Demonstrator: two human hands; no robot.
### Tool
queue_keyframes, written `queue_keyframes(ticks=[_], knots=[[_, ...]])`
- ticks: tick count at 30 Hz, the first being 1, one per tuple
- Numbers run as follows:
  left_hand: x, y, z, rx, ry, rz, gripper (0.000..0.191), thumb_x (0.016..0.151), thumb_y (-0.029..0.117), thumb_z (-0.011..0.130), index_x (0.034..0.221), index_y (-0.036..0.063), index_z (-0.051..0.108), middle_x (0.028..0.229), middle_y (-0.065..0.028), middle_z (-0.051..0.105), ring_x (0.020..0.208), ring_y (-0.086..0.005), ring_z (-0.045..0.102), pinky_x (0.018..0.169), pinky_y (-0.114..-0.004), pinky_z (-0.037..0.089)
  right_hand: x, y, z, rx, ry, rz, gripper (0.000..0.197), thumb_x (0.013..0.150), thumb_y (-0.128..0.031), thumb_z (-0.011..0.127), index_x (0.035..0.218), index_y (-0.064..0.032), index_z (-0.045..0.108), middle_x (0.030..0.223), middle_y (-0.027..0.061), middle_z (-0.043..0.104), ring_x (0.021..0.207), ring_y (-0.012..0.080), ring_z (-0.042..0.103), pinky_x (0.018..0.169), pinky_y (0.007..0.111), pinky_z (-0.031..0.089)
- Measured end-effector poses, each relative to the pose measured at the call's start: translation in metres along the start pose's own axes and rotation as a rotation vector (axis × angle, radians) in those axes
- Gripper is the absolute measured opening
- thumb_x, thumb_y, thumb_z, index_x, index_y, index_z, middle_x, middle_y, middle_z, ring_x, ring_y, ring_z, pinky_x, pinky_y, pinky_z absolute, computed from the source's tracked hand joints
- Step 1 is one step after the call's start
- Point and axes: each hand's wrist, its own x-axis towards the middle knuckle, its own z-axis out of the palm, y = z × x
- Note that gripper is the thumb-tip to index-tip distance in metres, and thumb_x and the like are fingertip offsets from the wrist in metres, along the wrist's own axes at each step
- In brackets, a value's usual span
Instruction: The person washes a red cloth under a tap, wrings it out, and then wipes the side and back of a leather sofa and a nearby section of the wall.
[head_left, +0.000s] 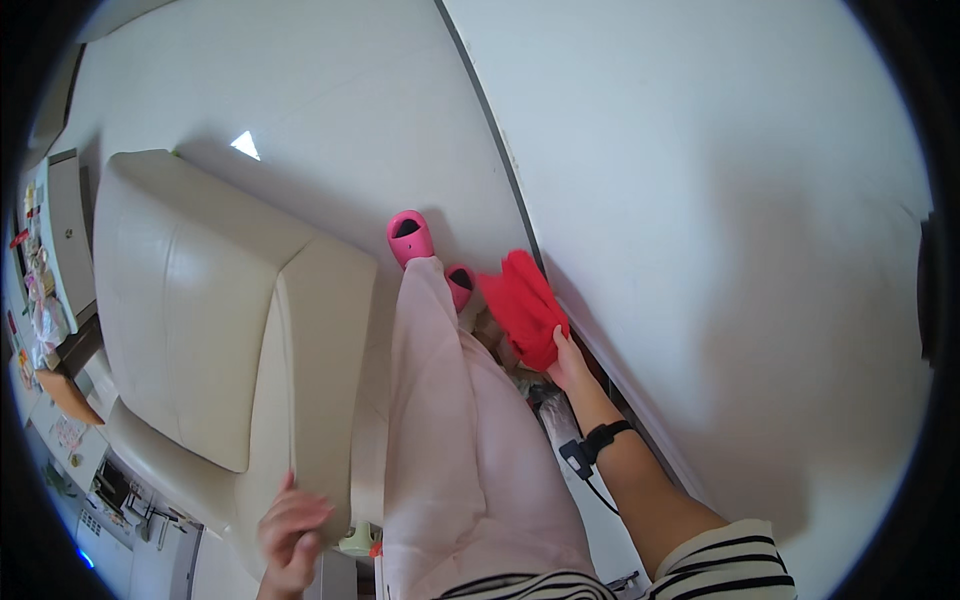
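My right hand (568, 361) grips a bundled red cloth (526, 311), its thumb lying over the near edge. The soft bundle hangs beside the foot of the white wall, just past my legs; its fingers' far side is hidden behind the fabric. On the left, my left hand (291, 534) is raised in front of a cream leather sofa (202, 300). Motion blurs it, but the fingers look loosely bent and apart, with nothing in them.
Pink slippers (410, 236) are on my feet on the pale floor (322, 97). A dark baseboard strip (491, 120) runs along the wall (750, 225). Partly hidden items, including a clear plastic bag (556, 420), lie beside my right leg. A cluttered white cabinet (64, 240) stands far left.
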Motion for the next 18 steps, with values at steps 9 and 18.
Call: queue_keyframes(ticks=[9, 18], knots=[[-0.002, 0.083, -0.055, 0.217, -0.333, -0.682, 0.059, 0.088, 0.045, 0.040, 0.132, 0.0058, 0.034, 0.142, -0.0252, 0.013, 0.131, -0.0403, 0.015, 0.105, -0.051, 0.015, 0.121, -0.011, -0.025, 0.460, 0.403, -0.308, 0.038, 0.093, -0.020, 0.026, 0.115, 0.0037, 0.045, 0.113, 0.0193, 0.053, 0.106, 0.0296, 0.052, 0.098, 0.042, 0.037], [-0.035, 0.060, -0.053, 0.241, -0.326, -0.815, 0.058, 0.088, 0.045, 0.038, 0.128, 0.0039, 0.036, 0.140, -0.0280, 0.017, 0.128, -0.0450, 0.018, 0.102, -0.055, 0.017, 0.177, -0.003, -0.004, 0.714, 0.066, -0.327, 0.031, 0.084, -0.021, 0.042, 0.104, -0.0005, 0.053, 0.102, 0.0118, 0.060, 0.095, 0.0173, 0.056, 0.077, 0.030, 0.043]])
